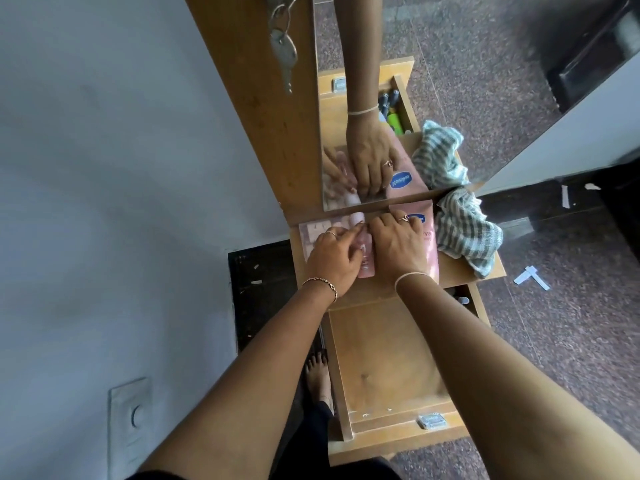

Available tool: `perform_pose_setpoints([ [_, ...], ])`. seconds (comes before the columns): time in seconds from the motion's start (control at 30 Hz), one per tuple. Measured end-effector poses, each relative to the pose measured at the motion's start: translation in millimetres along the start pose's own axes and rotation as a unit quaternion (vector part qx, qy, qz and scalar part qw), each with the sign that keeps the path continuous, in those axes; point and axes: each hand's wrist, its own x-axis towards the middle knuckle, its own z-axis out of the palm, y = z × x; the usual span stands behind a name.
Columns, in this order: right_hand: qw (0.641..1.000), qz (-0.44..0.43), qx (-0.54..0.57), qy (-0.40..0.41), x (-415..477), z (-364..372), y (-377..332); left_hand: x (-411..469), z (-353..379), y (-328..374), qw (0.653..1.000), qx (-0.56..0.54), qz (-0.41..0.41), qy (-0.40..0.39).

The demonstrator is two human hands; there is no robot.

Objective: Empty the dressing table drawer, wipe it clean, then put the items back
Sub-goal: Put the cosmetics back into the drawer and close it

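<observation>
packet [313,233]: flat pink pack at tabletop's left, by the mirror; light, soft, likely slick film, best pinched at an edge.
left hand [334,256]: fingers curled onto the small bottle, grasping or about to; cannot tell if lifted.
bottle [365,258]: small, pink, lying between the 2 hands; light, rigid, smooth, take round the body.
right hand [398,244]: palm flat, pressing on the pouch, not clenched.
pouch [431,237]: pink refill bag; floppy, heavier, grip at top seam.
cloth [465,233]: striped, limp, crumpled at right.
drawer [381,358]: open below, main bay bare.
</observation>
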Motion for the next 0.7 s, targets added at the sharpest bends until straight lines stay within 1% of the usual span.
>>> perform_pose_setpoints([
  [0.07,1.000,0.011,0.010,0.001,-0.8,-1.8,-1.5,-0.9,3.6,3.8,1.000,-0.017,-0.019,-0.013],
  [0.2,0.999,0.003,0.038,-0.004,-4.2,-6.2,-4.8,0.5,7.4,8.3,0.996,-0.037,-0.075,-0.041],
  [0.3,0.998,-0.001,0.069,0.005,-11.2,-9.5,-5.2,3.0,9.1,12.5,0.989,-0.089,-0.116,-0.019],
  [0.43,0.990,0.016,0.136,0.024,-20.9,-14.1,-5.6,-1.0,8.5,18.3,0.967,-0.186,-0.172,0.009],
  [0.53,0.973,0.055,0.222,0.040,-30.3,-19.4,-5.0,-9.2,4.0,22.6,0.960,-0.195,-0.197,0.036],
  [0.63,0.938,0.100,0.326,0.058,-42.3,-24.7,-1.8,-20.8,-1.2,31.5,0.953,-0.210,-0.205,0.070],
  [0.7,0.915,0.114,0.378,0.078,-52.3,-30.5,1.2,-27.8,-4.4,37.7,0.948,-0.227,-0.206,0.083],
])
